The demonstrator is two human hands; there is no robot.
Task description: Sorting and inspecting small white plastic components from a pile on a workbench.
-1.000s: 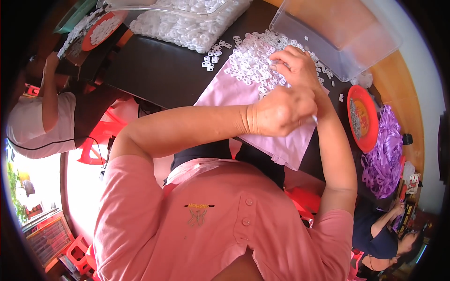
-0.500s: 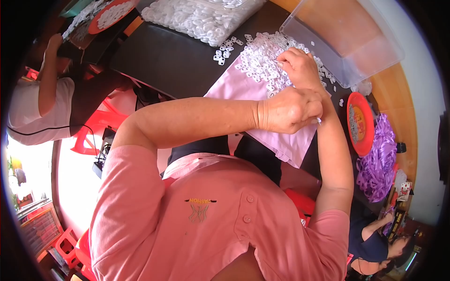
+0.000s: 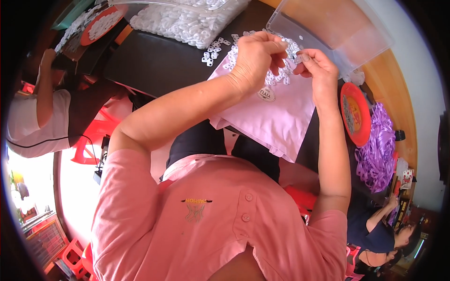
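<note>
Over a pile of small white plastic pieces with holes (image 3: pixel 282 80), my two hands are raised close together. My right hand (image 3: pixel 319 72) pinches one small white plastic piece (image 3: pixel 298 59) between thumb and fingertips. Just left of it, my left hand (image 3: pixel 258 58) has its fingers bent and drawn together; whatever lies between them is too small or hidden to make out. Beneath the pile a pink cloth (image 3: pixel 276 117) with a round printed label covers the table's edge and hangs over it.
A bag of white pieces (image 3: pixel 183 23) lies on the dark table (image 3: pixel 159 61). Behind my right hand is a clear plastic bin (image 3: pixel 337 33). A red plate (image 3: pixel 361 124) and purple ribbons (image 3: pixel 377 154) are at the right. Another person (image 3: pixel 42 107) sits at the left.
My left hand has moved from across my right forearm up and left over the pile. My right hand has lifted out of the pile and shifted right, now with a white piece.
</note>
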